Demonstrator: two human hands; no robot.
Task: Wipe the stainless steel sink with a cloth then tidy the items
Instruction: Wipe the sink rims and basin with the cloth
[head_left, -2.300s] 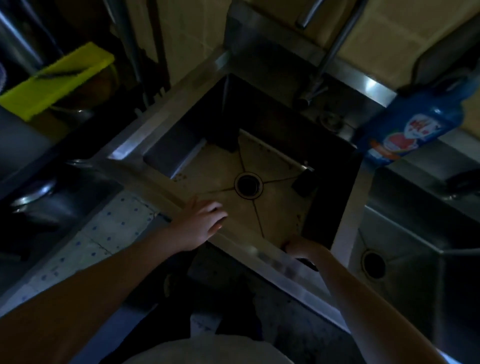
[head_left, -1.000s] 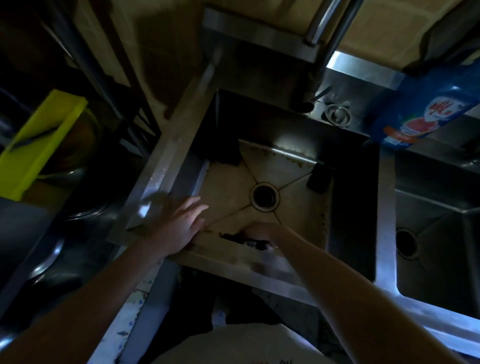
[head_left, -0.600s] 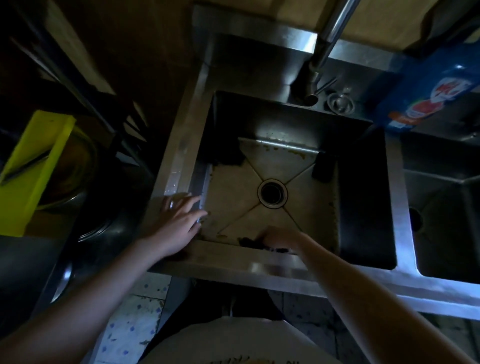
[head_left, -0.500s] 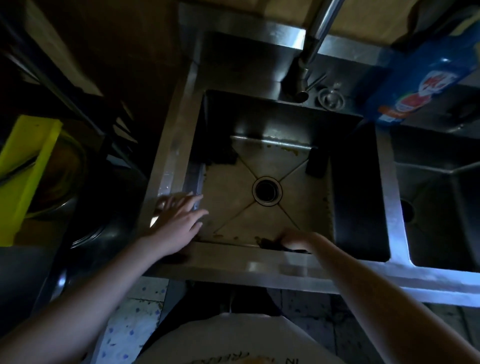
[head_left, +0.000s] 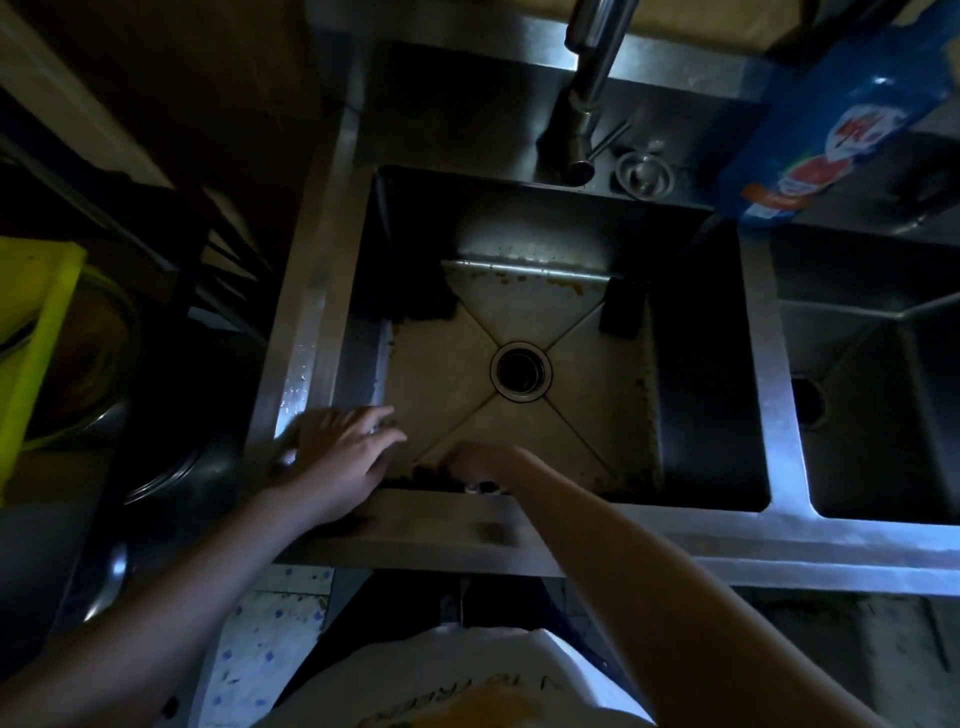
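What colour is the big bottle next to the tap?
Blue, with a red and white label; the bottle shows in the head view.

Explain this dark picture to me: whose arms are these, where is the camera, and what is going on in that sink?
No machine here: a person wears a camera on the head, looking down at both arms. The left hand rests flat on the near left corner of the stainless steel sink. The right hand reaches into the basin and presses something dark, probably a cloth, along the grimy near edge. In the middle sits the drain. Behind are the faucet, a strainer plug and a blue detergent bottle.
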